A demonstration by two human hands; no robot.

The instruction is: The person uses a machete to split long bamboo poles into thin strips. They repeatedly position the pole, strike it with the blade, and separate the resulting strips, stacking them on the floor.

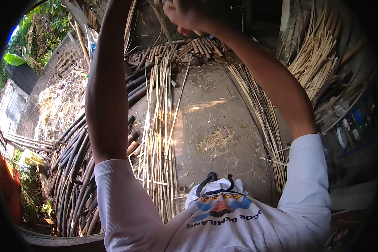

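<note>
Both my arms are raised toward the top of the head view. My right hand (184, 14) shows at the upper edge, dim and partly cut off, with its fingers curled closed. Whatever it may hold is too dark and small to make out. My left forearm (108, 71) runs up out of the picture, so the left hand is hidden beyond the edge. Below and between the arms, long split bamboo strips (158, 126) lie on the concrete floor (210, 96). Another row of thin bamboo strips (262, 122) lies under my right arm.
Dark bamboo poles (77, 168) are heaped at the left. Short cut bamboo pieces (203, 47) are stacked at the back. A bundle of pale strips (315, 54) leans at the far right, above a cluttered rack (350, 126). Shavings (218, 138) litter the floor.
</note>
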